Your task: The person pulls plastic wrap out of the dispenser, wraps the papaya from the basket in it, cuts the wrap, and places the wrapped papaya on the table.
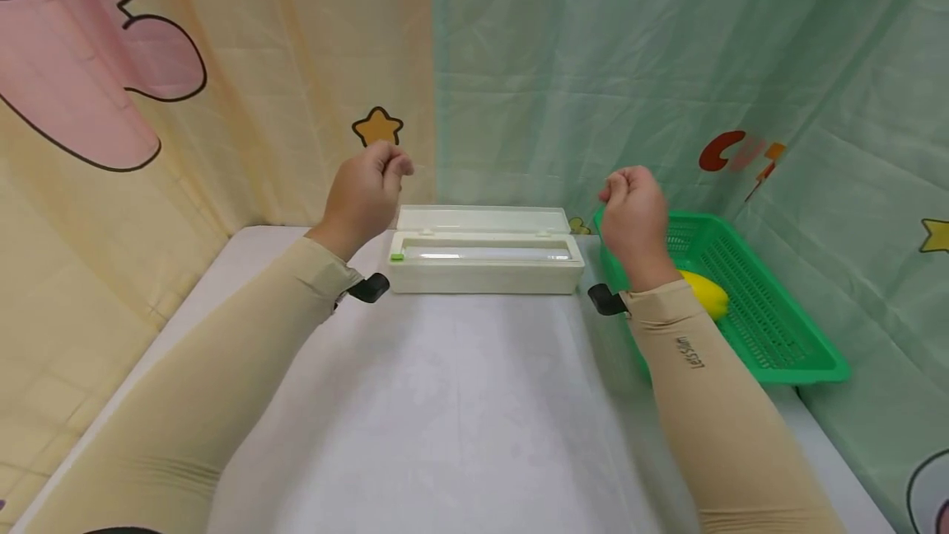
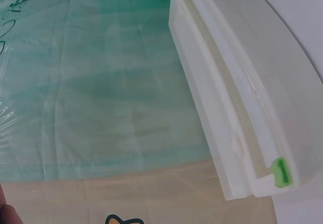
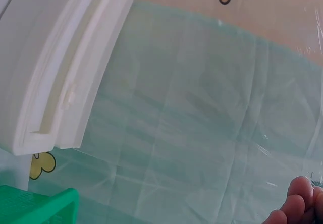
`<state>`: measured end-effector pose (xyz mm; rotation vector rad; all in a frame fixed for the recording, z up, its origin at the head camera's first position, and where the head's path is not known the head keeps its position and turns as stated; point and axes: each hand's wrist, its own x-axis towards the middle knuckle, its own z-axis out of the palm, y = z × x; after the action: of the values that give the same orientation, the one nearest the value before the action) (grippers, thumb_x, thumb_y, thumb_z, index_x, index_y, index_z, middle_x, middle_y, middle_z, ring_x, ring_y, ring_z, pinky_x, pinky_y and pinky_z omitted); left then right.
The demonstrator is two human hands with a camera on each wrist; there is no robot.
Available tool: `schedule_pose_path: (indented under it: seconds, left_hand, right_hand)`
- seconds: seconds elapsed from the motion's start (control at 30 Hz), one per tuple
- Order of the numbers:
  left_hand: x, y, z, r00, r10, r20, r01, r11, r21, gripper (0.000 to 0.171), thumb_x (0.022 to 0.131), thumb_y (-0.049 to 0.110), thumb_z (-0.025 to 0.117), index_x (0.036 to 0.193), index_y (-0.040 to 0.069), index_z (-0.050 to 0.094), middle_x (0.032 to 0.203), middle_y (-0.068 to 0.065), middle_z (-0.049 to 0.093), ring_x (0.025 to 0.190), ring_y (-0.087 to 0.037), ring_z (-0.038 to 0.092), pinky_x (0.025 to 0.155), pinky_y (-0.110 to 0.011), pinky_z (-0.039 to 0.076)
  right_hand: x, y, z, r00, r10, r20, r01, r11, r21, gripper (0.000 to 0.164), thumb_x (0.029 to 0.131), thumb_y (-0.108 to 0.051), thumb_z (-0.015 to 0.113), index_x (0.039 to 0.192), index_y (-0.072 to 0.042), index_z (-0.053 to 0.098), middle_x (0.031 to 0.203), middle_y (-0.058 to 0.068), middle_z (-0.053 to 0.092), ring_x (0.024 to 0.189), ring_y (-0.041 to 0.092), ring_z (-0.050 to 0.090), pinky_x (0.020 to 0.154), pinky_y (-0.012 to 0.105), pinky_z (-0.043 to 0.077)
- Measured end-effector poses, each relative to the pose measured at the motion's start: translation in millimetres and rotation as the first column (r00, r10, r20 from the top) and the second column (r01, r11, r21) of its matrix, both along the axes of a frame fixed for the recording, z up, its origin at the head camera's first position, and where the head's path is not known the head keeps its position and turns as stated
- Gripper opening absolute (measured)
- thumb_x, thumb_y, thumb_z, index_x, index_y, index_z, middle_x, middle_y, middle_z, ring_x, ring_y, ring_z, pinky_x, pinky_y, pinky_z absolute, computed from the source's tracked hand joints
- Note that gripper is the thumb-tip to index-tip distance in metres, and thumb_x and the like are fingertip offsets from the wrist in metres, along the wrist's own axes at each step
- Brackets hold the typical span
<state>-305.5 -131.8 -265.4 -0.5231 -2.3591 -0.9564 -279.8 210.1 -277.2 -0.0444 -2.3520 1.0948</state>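
A white plastic wrap dispenser (image 1: 485, 277) sits at the far middle of the table, its lid (image 1: 482, 219) tipped back. A green slider (image 2: 281, 172) marks its left end. Clear plastic wrap (image 3: 262, 146) is stretched above the dispenser, showing as glints and fine creases in both wrist views. My left hand (image 1: 366, 192) is raised over the dispenser's left end, thumb and fingers pinching one side of the film. Level with it, my right hand (image 1: 638, 225) pinches the other side, in front of the green basket. The film itself barely shows in the head view.
On the right, a green plastic basket (image 1: 819, 373) holds a yellow lemon (image 1: 707, 295), partly hidden by my right wrist. A white cloth covers the table (image 1: 460, 402). Printed curtains (image 1: 519, 81) hang close behind and along both sides.
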Motion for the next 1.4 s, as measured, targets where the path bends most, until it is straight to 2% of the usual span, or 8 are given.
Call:
schedule_pose_path:
  seconds: [0.13,0.4,0.7,0.87,1.03,1.13,1.27,1.4]
  left_hand:
    - [4.6,-2,4.4,0.999,-0.013,-0.031,0.013,1.0,0.01,0.025,0.112,0.017,0.051,0.111,-0.003,0.064,0.095,-0.02,0.069,0.075,-0.03,0.056,0.069,-0.036,0.045]
    - [12.3,-2,16.1,0.992,-0.038,-0.121,0.043,0.998,0.04,0.024,0.111,0.013,0.051,0.108,-0.007,0.063,0.096,-0.021,0.072,0.076,-0.029,0.061,0.07,-0.035,0.047]
    - [20.2,1,28.9,0.981,-0.051,-0.189,0.07,0.993,0.093,0.02,0.109,0.009,0.054,0.104,-0.007,0.065,0.098,-0.02,0.074,0.077,-0.028,0.064,0.071,-0.028,0.047]
    - [27.1,3,34.7,0.974,-0.056,-0.219,0.084,0.989,0.121,0.018,0.107,0.007,0.056,0.103,-0.007,0.067,0.098,-0.019,0.075,0.075,-0.021,0.062,0.07,-0.021,0.045]
    - [33.7,2,39.9,0.967,-0.044,-0.252,0.081,0.987,0.137,0.018,0.106,0.008,0.058,0.102,-0.006,0.068,0.095,-0.017,0.075,0.068,-0.006,0.051,0.068,-0.02,0.041]
    - [36.8,2,42.9,0.96,-0.046,-0.277,0.088,0.986,0.144,0.018,0.106,0.008,0.06,0.1,-0.007,0.068,0.095,-0.018,0.075,0.072,-0.01,0.058,0.069,-0.019,0.04]
    - [40.2,3,45.7,0.955,-0.054,-0.293,0.102,0.983,0.153,0.018,0.105,0.008,0.061,0.098,-0.008,0.068,0.097,-0.02,0.076,0.084,-0.028,0.068,0.073,-0.018,0.042]
    - [43.6,4,48.1,0.952,-0.053,-0.301,0.104,0.982,0.158,0.018,0.105,0.008,0.061,0.098,-0.008,0.068,0.096,-0.019,0.076,0.082,-0.021,0.066,0.072,-0.017,0.042]
  right_hand:
    - [3.6,0,4.9,0.999,0.014,-0.047,-0.014,1.0,0.004,0.039,0.117,-0.024,0.031,0.124,0.006,0.055,0.111,0.022,0.064,0.088,0.029,0.054,0.076,0.034,0.042]
    - [12.1,2,17.1,0.992,0.037,-0.124,-0.037,0.999,0.007,0.04,0.117,-0.026,0.033,0.121,0.007,0.055,0.105,0.017,0.063,0.079,0.016,0.047,0.075,0.033,0.04]
    - [23.0,5,30.2,0.983,0.031,-0.179,-0.033,0.999,-0.009,0.04,0.116,-0.027,0.036,0.121,0.008,0.057,0.102,0.012,0.064,0.088,0.008,0.05,0.08,0.028,0.041]
    - [28.8,6,35.0,0.977,0.021,-0.214,-0.026,0.999,-0.023,0.039,0.115,-0.027,0.039,0.12,0.008,0.057,0.094,-0.006,0.058,0.089,0.0,0.051,0.081,0.024,0.042]
    - [35.4,7,39.5,0.967,0.035,-0.252,-0.044,0.998,-0.033,0.038,0.115,-0.025,0.041,0.118,0.009,0.058,0.09,-0.018,0.053,0.087,-0.006,0.05,0.083,0.023,0.043]
    - [38.9,7,42.8,0.965,0.038,-0.259,-0.048,0.998,-0.034,0.038,0.115,-0.025,0.041,0.119,0.009,0.058,0.09,-0.02,0.053,0.088,-0.006,0.051,0.084,0.022,0.043]
    - [42.7,9,45.3,0.963,0.037,-0.267,-0.05,0.998,-0.04,0.038,0.114,-0.026,0.042,0.119,0.008,0.058,0.09,-0.022,0.053,0.091,-0.005,0.051,0.085,0.022,0.042]
    - [46.9,10,47.4,0.954,0.042,-0.297,-0.06,0.997,-0.051,0.034,0.114,-0.024,0.042,0.116,0.006,0.059,0.089,-0.022,0.054,0.091,-0.004,0.052,0.086,0.023,0.042]
